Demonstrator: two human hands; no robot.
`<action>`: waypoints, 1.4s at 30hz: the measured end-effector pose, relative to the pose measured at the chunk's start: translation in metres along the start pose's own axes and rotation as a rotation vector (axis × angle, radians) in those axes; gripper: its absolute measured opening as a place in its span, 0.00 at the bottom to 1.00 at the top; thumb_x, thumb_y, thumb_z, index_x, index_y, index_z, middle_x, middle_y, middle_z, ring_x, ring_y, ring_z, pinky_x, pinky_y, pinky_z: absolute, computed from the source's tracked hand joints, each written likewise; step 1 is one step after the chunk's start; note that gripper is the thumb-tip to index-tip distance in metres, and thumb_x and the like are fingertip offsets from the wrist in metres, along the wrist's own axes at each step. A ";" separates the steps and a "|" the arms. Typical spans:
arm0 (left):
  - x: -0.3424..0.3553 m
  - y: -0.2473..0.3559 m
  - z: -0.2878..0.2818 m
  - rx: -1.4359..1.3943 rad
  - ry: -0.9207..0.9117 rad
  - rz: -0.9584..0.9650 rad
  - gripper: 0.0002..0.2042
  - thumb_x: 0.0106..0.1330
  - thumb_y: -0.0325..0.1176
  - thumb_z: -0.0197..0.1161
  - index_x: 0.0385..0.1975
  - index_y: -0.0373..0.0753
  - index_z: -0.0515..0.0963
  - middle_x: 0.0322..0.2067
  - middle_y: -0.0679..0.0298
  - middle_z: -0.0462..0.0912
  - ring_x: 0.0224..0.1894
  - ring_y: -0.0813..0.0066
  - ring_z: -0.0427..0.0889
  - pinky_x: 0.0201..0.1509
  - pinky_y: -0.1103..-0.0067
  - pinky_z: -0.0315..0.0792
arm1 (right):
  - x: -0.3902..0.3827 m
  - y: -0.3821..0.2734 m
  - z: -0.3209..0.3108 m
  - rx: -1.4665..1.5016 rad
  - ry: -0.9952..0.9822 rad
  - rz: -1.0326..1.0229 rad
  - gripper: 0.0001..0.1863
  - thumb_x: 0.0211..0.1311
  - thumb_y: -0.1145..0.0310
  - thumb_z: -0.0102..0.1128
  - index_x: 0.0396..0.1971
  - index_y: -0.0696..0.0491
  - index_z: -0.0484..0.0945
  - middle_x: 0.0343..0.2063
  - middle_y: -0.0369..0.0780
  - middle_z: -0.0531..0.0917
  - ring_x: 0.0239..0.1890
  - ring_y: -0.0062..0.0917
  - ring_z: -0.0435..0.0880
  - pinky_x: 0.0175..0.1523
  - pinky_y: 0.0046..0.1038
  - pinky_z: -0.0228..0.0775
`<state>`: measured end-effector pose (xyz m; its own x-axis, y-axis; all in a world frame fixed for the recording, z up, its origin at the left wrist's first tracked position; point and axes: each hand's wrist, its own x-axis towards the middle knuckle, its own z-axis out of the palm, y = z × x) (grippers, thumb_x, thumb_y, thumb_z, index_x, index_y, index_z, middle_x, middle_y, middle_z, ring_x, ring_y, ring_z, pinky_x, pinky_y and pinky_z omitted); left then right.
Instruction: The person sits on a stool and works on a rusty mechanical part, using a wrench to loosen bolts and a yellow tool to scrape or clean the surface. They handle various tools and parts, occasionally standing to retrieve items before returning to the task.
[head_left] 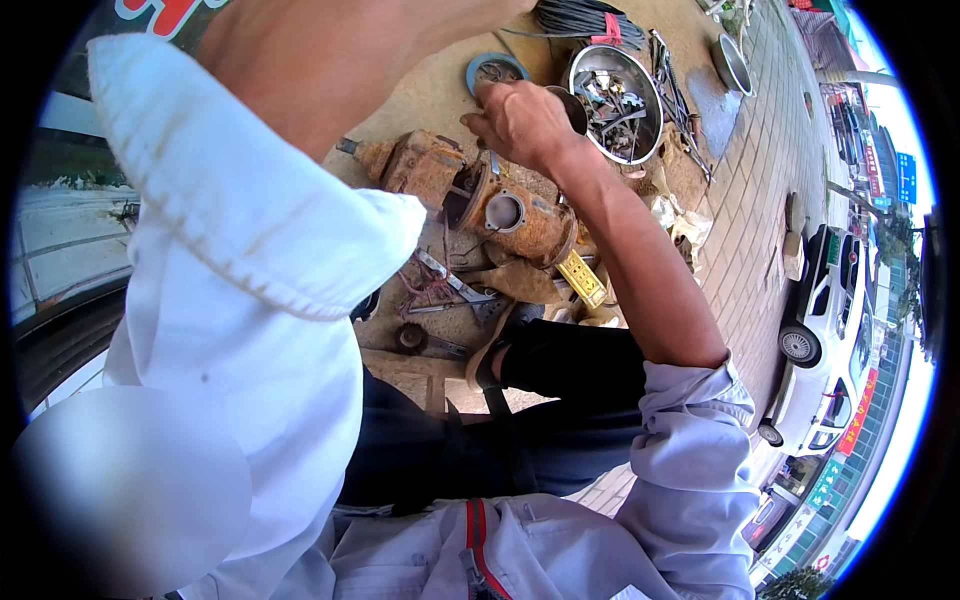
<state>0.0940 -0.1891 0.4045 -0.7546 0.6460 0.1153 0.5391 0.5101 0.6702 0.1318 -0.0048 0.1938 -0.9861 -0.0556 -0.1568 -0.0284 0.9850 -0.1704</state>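
Note:
My right hand (527, 122) reaches over a small blue-rimmed dish (520, 68) with small parts in it. Its fingers are bent together at the near rim; whatever they grip is hidden. My left forearm (300, 70), rising large from a rolled white sleeve, runs along the top edge. Only part of my left hand (480, 14) shows there, its fingers cut off. Below my right hand lies a rusty cylindrical metal housing (535, 222) with a round port, touching a second rusty block (422, 168) with a shaft end on its left.
Right of the dish stands a steel bowl (655, 125) heaped with metal parts, beside a coil of dark cable (580, 20). Another metal bowl (733, 66) lies farther off. Nearer me are a toothed gear (411, 338) and a yellow box (582, 280). A white car (822, 350) is parked right.

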 end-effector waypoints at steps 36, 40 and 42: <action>0.000 -0.016 -0.001 -0.021 0.032 0.141 0.12 0.62 0.30 0.65 0.37 0.25 0.80 0.30 0.45 0.84 0.31 0.56 0.83 0.37 0.67 0.77 | 0.012 -0.002 -0.004 0.039 -0.195 0.040 0.18 0.55 0.60 0.67 0.40 0.57 0.80 0.38 0.53 0.85 0.45 0.49 0.84 0.51 0.46 0.75; -0.001 -0.017 -0.001 -0.004 0.047 0.143 0.12 0.62 0.30 0.65 0.37 0.25 0.80 0.30 0.45 0.83 0.32 0.55 0.83 0.38 0.67 0.77 | 0.017 0.004 -0.011 -0.036 -0.223 -0.056 0.15 0.55 0.64 0.66 0.41 0.56 0.81 0.37 0.51 0.85 0.44 0.48 0.84 0.51 0.45 0.75; -0.001 -0.018 -0.001 0.003 0.053 0.145 0.12 0.62 0.30 0.65 0.37 0.25 0.80 0.31 0.45 0.83 0.32 0.55 0.83 0.38 0.67 0.76 | 0.019 0.005 -0.014 -0.081 -0.252 -0.105 0.15 0.56 0.66 0.65 0.43 0.55 0.82 0.36 0.50 0.86 0.42 0.45 0.85 0.50 0.42 0.76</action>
<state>0.0844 -0.1993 0.3924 -0.6877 0.6819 0.2491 0.6447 0.4159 0.6414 0.1109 0.0014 0.2040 -0.9056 -0.1866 -0.3810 -0.1508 0.9810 -0.1221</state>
